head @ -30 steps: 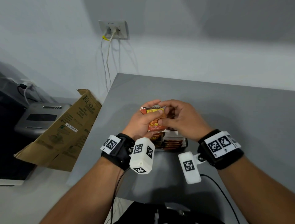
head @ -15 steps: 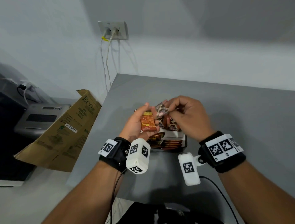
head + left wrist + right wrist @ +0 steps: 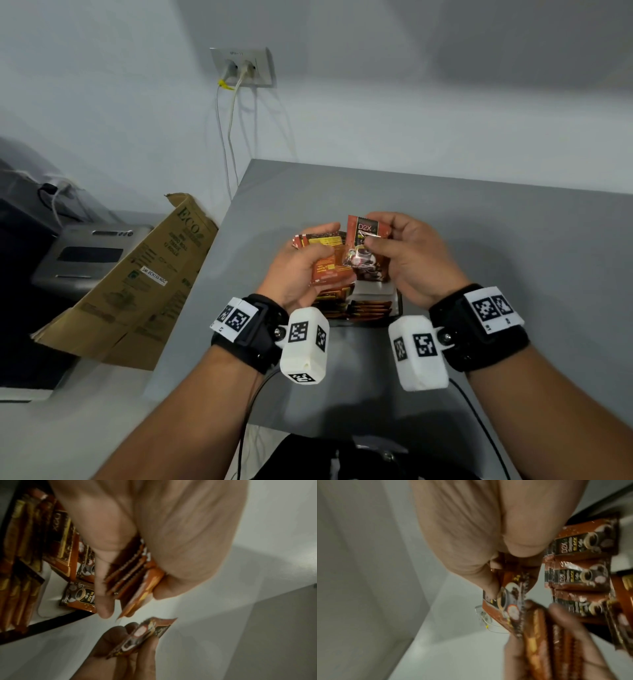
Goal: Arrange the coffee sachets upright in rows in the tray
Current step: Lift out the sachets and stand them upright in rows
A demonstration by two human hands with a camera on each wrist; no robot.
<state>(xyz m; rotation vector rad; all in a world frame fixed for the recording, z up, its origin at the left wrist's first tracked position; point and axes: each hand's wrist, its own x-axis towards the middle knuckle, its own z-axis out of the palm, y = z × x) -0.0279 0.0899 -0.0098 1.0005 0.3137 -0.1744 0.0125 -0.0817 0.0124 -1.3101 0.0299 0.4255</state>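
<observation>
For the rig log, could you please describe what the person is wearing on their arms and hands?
Both forearms are bare, with no sleeves or gloves. Each wrist carries a black strap, the left wrist band and the right wrist band, with white panels printed with black square-pattern markers. A white marker-covered camera block hangs from each, and thin black cables trail back.

Head camera: looks forward and down over my forearms. Wrist cameras: each close behind its palm, facing fingerward; both share the sachets (image 3: 132, 577) and tray (image 3: 51, 624).
</observation>
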